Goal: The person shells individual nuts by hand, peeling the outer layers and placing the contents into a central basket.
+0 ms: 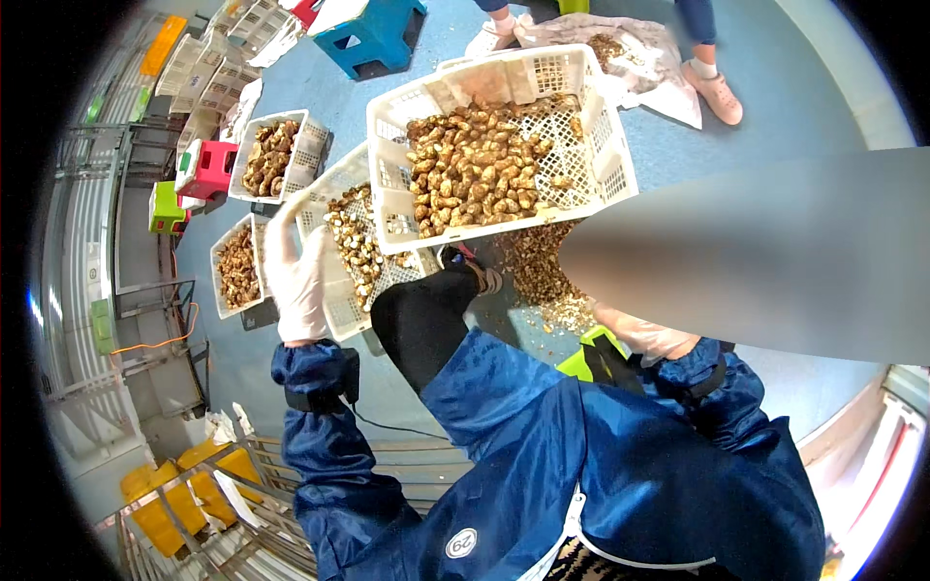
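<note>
My left hand (296,283), in a thin whitish glove, is raised with thumb and fingers apart. It overlaps the rim of a white plastic mesh crate (349,314); I cannot tell whether it touches. Inside that crate lie small brown-and-white mushroom-like pieces (354,247). A larger white crate (501,231) stands before me, holding a heap of knobbly brown mushroom-like pieces (472,171). My right hand (647,335) wears a clear glove and is partly covered by a blurred patch, so its fingers are hidden. Near it, brown and pale scraps (541,269) are piled on the floor.
Two smaller crates of brown pieces (270,156) stand at left, near a pink stool (211,168) and a green stool (166,209). A blue stool (370,36) is at the top. Another person's feet (716,93) rest beside a plastic sheet (654,69). Metal racks (116,240) line the left.
</note>
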Demonstrator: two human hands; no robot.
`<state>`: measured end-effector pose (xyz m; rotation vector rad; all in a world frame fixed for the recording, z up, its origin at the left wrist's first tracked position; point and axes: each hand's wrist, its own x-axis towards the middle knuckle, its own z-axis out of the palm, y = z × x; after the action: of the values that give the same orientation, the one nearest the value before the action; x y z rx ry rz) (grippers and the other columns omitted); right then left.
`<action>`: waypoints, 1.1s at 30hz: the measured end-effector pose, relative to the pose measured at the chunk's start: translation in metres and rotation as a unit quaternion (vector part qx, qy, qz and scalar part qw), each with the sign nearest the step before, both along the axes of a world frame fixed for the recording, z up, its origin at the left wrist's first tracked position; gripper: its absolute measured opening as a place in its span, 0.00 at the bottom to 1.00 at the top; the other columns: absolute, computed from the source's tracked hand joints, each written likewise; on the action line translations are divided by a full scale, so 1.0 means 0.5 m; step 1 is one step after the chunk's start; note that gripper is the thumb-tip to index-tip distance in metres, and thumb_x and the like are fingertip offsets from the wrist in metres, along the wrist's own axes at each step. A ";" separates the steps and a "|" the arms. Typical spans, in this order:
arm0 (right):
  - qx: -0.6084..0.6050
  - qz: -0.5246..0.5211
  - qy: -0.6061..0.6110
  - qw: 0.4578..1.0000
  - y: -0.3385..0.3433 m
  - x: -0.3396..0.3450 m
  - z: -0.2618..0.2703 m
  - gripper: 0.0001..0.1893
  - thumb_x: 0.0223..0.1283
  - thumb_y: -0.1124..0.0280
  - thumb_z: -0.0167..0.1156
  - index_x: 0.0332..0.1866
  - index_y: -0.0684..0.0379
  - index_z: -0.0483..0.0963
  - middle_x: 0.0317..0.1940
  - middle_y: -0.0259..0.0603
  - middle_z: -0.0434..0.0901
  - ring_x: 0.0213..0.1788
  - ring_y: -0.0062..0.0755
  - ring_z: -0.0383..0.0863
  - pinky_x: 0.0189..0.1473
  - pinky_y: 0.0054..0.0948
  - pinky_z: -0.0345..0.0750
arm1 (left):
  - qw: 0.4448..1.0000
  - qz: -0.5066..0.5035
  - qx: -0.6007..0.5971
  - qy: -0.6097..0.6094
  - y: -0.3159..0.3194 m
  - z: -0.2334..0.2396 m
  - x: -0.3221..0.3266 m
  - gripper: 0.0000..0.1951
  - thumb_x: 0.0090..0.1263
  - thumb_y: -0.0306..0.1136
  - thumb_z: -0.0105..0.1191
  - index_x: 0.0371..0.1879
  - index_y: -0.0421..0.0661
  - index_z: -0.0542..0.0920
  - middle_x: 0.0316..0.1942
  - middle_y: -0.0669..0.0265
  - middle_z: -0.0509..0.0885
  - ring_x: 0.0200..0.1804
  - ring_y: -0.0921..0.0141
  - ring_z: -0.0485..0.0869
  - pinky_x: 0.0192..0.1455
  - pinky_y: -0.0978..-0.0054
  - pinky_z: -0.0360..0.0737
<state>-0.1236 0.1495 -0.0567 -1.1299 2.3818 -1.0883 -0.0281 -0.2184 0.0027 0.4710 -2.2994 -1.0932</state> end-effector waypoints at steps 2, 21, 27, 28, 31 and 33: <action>0.111 0.073 -0.086 0.987 -0.010 -0.028 -0.013 0.15 0.59 0.69 0.55 0.50 0.63 0.71 0.48 0.47 0.75 0.51 0.42 0.74 0.52 0.36 0.72 | 0.974 -0.098 -0.097 -0.177 0.002 -0.023 -0.078 0.21 0.62 0.27 0.56 0.56 0.45 0.74 0.57 0.58 0.75 0.59 0.67 0.74 0.61 0.67 0.73; 0.033 0.051 -0.075 0.995 0.002 -0.081 -0.120 0.15 0.61 0.70 0.50 0.50 0.63 0.68 0.48 0.46 0.72 0.49 0.38 0.72 0.50 0.36 0.71 | 0.721 -0.466 -0.345 -0.379 0.173 -0.501 -0.542 0.39 0.48 0.43 0.68 0.63 0.54 0.67 0.61 0.52 0.65 0.64 0.52 0.62 0.61 0.49 0.65; 0.070 0.085 -0.066 0.992 0.000 -0.092 -0.113 0.18 0.67 0.67 0.45 0.58 0.63 0.64 0.56 0.46 0.68 0.57 0.35 0.68 0.59 0.33 0.68 | 0.708 -0.436 -0.384 -0.402 0.193 -0.512 -0.560 0.29 0.46 0.41 0.68 0.49 0.47 0.74 0.47 0.53 0.70 0.53 0.55 0.70 0.50 0.55 0.71; 0.075 0.095 -0.063 0.991 -0.002 -0.096 -0.110 0.19 0.68 0.67 0.44 0.60 0.63 0.64 0.57 0.46 0.68 0.58 0.34 0.68 0.60 0.33 0.68 | 0.709 -0.430 -0.386 -0.403 0.190 -0.503 -0.560 0.24 0.47 0.36 0.65 0.45 0.45 0.76 0.45 0.53 0.71 0.50 0.55 0.72 0.48 0.56 0.72; 0.090 0.122 -0.052 0.987 -0.009 -0.110 -0.104 0.20 0.71 0.66 0.41 0.63 0.63 0.62 0.61 0.46 0.66 0.63 0.33 0.66 0.64 0.32 0.67 | 0.725 -0.405 -0.368 -0.419 0.151 -0.515 -0.536 0.16 0.49 0.28 0.60 0.40 0.44 0.79 0.43 0.53 0.71 0.47 0.55 0.73 0.46 0.58 0.77; 0.074 0.101 -0.060 0.990 -0.008 -0.102 -0.117 0.20 0.70 0.66 0.42 0.63 0.63 0.63 0.59 0.46 0.67 0.61 0.32 0.68 0.63 0.31 0.68 | 0.747 -0.372 -0.365 -0.413 0.143 -0.500 -0.523 0.14 0.51 0.29 0.60 0.39 0.43 0.79 0.43 0.54 0.71 0.47 0.55 0.73 0.42 0.62 0.81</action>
<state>-0.1747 0.1453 -0.1150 -1.1877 2.1611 -0.8707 -0.2898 -0.1471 -0.2475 -0.4438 -3.5914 -0.0754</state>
